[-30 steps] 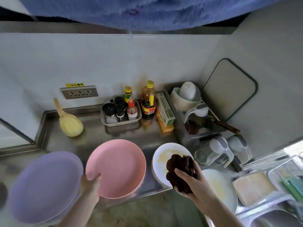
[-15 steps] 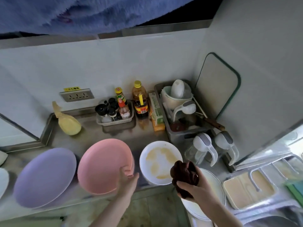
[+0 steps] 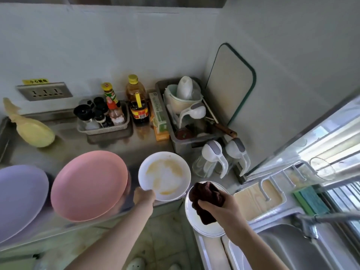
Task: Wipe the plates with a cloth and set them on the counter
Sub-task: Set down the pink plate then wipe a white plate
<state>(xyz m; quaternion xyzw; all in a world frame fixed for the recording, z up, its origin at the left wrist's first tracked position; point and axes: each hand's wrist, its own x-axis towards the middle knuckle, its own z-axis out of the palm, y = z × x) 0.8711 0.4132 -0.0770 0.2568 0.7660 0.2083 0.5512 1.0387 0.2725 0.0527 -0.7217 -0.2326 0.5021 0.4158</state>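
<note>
A white plate [image 3: 164, 175] smeared with yellow-brown residue lies on the steel counter [image 3: 64, 151], and my left hand [image 3: 143, 195] grips its near-left rim. To its left sit a pink plate [image 3: 88, 185] and a purple plate [image 3: 17, 199]. My right hand [image 3: 224, 208] is closed on a crumpled dark brown cloth [image 3: 206, 201], held over a second white plate [image 3: 206, 225] that rests near the sink edge.
At the back stand a condiment tray [image 3: 103, 118], an oil bottle [image 3: 137, 101], a grey utensil bin [image 3: 187, 115] and a cutting board [image 3: 230, 82]. A yellow ladle [image 3: 33, 129] lies at left. Two lidded glass jugs [image 3: 222, 158], a sink [image 3: 292, 250] and a faucet [image 3: 319, 219] are on the right.
My left hand let go of the pink plate, moved right and took the stained white plate's rim. My right hand with the cloth shifted right, over the second white plate.
</note>
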